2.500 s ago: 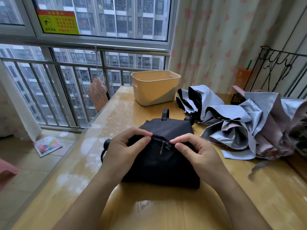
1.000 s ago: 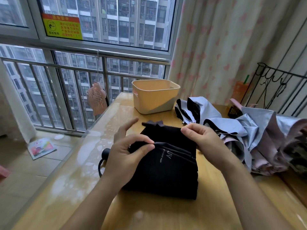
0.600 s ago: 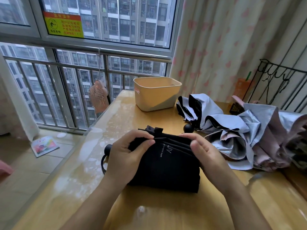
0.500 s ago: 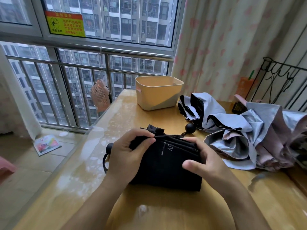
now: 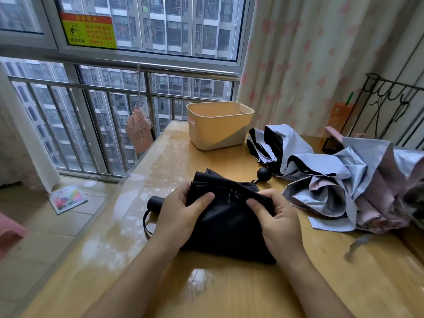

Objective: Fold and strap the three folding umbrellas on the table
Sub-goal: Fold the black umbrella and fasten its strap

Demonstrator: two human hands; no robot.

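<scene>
A black folding umbrella [image 5: 227, 223] lies across the middle of the wooden table [image 5: 229, 294], its handle and wrist loop [image 5: 152, 203] poking out to the left. My left hand [image 5: 179, 214] grips its left part, thumb on top of the pleated cloth. My right hand [image 5: 280, 223] pinches the folds on its right part. A pale blue umbrella with black lining [image 5: 289, 152] lies loose at the back right, its black ball tip [image 5: 263, 173] beside it. A silver and pink umbrella [image 5: 358, 189] lies crumpled at the right edge.
A beige plastic bin [image 5: 218, 127] stands at the table's far end by the window railing. A black wire rack [image 5: 390, 111] and an orange carton [image 5: 339, 115] are at the back right. The floor drops off along the table's left edge.
The pleats have been gathered flatter on the black umbrella. My right hand came from the far edge of the cloth down onto its right part, and my left hand kept its grip.
</scene>
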